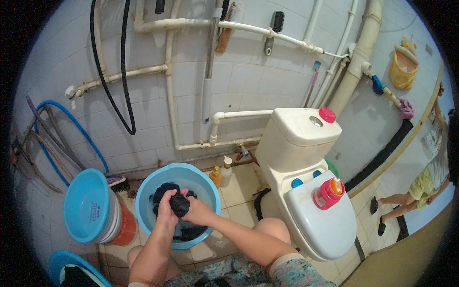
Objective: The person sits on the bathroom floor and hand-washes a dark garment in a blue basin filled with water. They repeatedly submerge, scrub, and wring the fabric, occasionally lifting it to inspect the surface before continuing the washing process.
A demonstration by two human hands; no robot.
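Note:
Both hands are over a light blue basin on the tiled floor, with water in it. My left hand grips a wet black cloth from its left side, fingers wrapped round it. From the right, my right hand closes on the same bunched cloth. More dark fabric lies in the water below and around the hands. A small pink patch shows at the top of the bundle; whether it is fabric cannot be made out. What garment the cloth is stays hidden by the bunching.
Left of the basin, a blue washbowl sits atop stacked buckets. Two pump bottles stand behind the basin. At right is a white toilet with an open pink-red jar on its lid. A person stands beyond the doorway.

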